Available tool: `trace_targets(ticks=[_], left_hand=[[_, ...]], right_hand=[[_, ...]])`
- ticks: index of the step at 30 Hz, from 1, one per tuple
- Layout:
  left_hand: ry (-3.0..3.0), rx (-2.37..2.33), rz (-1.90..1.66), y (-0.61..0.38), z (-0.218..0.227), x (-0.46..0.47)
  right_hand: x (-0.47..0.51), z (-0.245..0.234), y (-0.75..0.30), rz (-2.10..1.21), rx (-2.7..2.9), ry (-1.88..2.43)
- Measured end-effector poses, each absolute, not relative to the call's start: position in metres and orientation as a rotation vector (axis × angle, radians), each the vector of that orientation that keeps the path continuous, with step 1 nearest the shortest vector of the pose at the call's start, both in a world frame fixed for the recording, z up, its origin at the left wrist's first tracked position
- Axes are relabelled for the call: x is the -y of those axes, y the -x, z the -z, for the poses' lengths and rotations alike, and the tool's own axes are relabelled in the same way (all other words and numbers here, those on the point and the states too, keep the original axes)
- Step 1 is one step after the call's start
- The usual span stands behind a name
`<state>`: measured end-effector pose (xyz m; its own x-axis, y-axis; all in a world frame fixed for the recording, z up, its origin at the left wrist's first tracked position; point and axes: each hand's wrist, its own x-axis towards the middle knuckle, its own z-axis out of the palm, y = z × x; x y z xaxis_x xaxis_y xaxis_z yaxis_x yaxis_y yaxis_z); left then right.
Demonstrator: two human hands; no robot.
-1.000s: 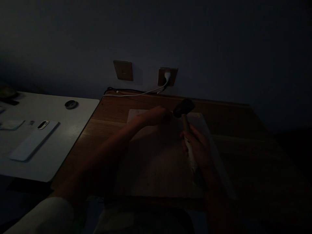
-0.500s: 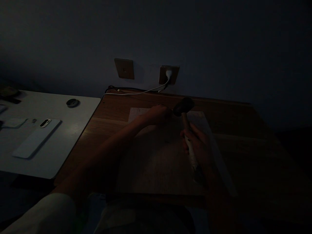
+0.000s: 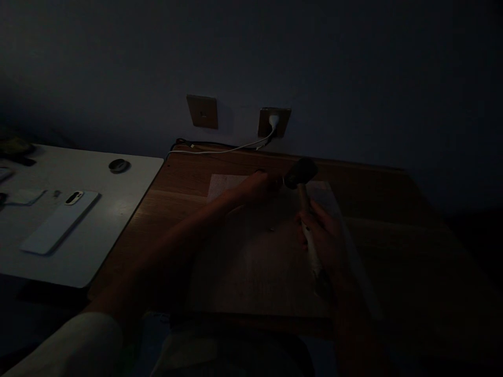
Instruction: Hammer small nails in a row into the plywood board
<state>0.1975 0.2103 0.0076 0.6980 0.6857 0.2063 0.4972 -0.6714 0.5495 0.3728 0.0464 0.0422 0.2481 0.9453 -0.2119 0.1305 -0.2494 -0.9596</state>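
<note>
Gripping the mallet (image 3: 302,195) firmly, the right hand (image 3: 324,228) has its fingers wrapped around the handle, lying toward half past two if the middle of the board (image 3: 236,277) is the clock's centre and the wall is at twelve. The mallet's dark head sits near one o'clock, just beside the left hand (image 3: 261,187), which is at about half past eleven, its fingers curled; the gloom hides whether they pinch anything, so I cannot tell. With the head this close to bare fingers, I would judge that any tap should be short and square, wrist loose, fingertips tucked clear of the face, and that more light would help greatly. Counted: two hands, one mallet, one board and, near the clock's centre, one tiny scrap (image 3: 271,229) too small to identify. Toward nine, one white table (image 3: 106,214) bears one smartphone (image 3: 58,225); one dark ring-shaped object (image 3: 119,166) lies toward ten. Two wall plates (image 3: 203,111) show, at eleven and twelve, the latter taking one white plug (image 3: 274,121).
</note>
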Motion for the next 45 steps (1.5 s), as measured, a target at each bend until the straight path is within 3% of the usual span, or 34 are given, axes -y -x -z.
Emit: trace_targets(ticks=[45], left_hand=[[-2.373,-0.914,-0.609,-0.197,-0.007,-0.209]], right_hand=[[-0.034,-0.033,-0.370,-1.110,1.185,1.657]])
